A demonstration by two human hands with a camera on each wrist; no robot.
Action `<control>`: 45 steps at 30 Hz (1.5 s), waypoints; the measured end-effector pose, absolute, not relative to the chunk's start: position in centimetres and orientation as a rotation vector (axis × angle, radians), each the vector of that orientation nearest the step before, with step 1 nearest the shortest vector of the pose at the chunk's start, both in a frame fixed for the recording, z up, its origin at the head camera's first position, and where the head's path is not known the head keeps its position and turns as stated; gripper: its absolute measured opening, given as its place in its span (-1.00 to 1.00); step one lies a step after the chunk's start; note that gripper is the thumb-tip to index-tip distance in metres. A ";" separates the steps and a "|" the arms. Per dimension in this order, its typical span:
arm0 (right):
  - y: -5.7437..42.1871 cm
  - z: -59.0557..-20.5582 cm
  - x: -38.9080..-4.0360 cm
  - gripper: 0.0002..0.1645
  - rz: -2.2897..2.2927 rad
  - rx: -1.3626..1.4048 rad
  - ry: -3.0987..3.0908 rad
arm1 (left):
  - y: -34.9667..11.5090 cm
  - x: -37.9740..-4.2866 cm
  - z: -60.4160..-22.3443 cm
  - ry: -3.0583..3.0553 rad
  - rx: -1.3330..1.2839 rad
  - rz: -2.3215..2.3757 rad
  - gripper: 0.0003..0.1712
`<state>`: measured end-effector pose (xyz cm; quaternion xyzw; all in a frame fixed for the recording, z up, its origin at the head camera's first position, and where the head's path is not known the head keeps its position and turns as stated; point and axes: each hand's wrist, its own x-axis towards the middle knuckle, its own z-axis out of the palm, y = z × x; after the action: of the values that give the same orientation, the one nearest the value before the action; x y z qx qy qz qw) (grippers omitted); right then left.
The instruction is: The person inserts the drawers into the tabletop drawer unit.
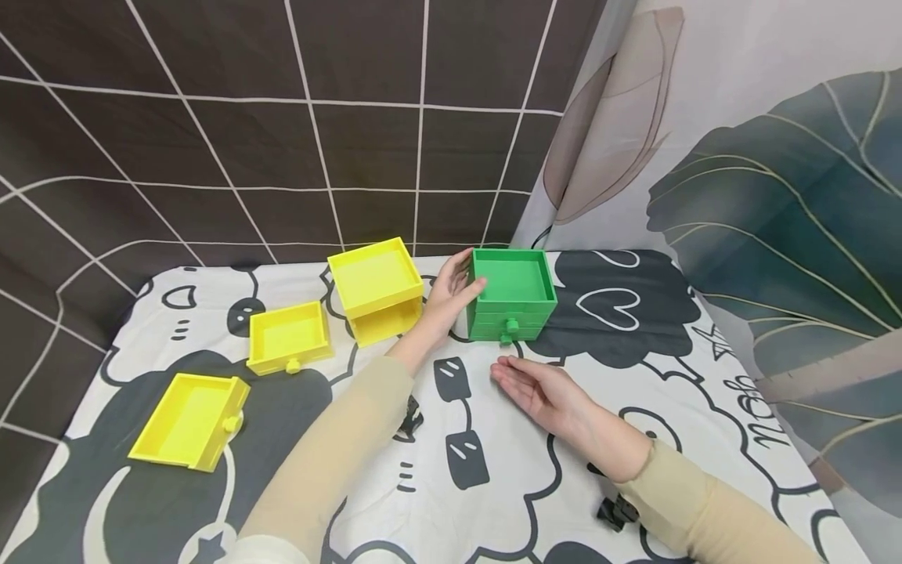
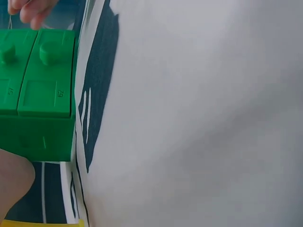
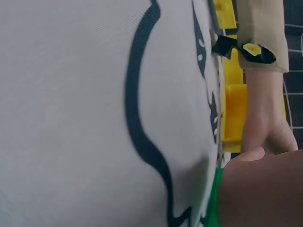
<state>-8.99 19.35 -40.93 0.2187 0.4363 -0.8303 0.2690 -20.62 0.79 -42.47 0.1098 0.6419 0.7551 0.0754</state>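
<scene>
A small green drawer cabinet (image 1: 511,317) with a tray-like top and two round-knobbed drawers stands near the back of the cloth. My left hand (image 1: 451,290) rests against its left side, the thumb lying over the top rim and the fingers along the wall. In the left wrist view the green drawer fronts (image 2: 47,78) look closed. My right hand (image 1: 543,395) is just in front of the cabinet, palm turned inward, fingers loosely extended, holding nothing. Left of my left hand is a yellow cabinet (image 1: 377,274) with an open, drawerless front.
Two yellow drawers, one nearer the cabinet (image 1: 289,337) and one farther left (image 1: 186,419), lie on the patterned cloth (image 1: 437,533). A dark gridded curtain (image 1: 366,149) hangs behind, a leaf-patterned one (image 1: 796,235) at the right.
</scene>
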 end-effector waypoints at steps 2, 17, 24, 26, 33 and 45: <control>19.3 -40.6 -8.9 -0.55 -2.234 0.572 1.190 | 0.5 -20.4 -42.4 1.935 0.336 2.250 -0.20; 19.6 -37.9 -8.9 -0.56 -2.226 0.435 1.225 | -1.5 -17.4 -41.6 1.926 0.401 2.130 -0.26; 19.3 -36.8 -9.2 -0.57 -2.221 0.373 1.256 | -3.5 -15.6 -41.6 1.915 0.379 2.084 -0.31; 19.2 -36.5 -9.3 -0.57 -2.217 0.351 1.268 | -4.2 -15.2 -41.6 1.904 0.359 2.087 -0.32; 19.5 -35.5 -10.2 -0.60 -2.197 0.253 1.313 | -6.4 -13.6 -41.8 1.889 0.332 2.084 -0.34; 19.7 -33.8 -12.0 -0.72 -2.118 0.180 1.405 | -10.3 -10.7 -41.6 1.803 0.233 2.079 -0.35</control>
<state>-11.99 19.67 -33.84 0.0675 0.5271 -0.7950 0.2924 -10.69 -10.29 -41.60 0.0829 0.6410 0.7393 0.1886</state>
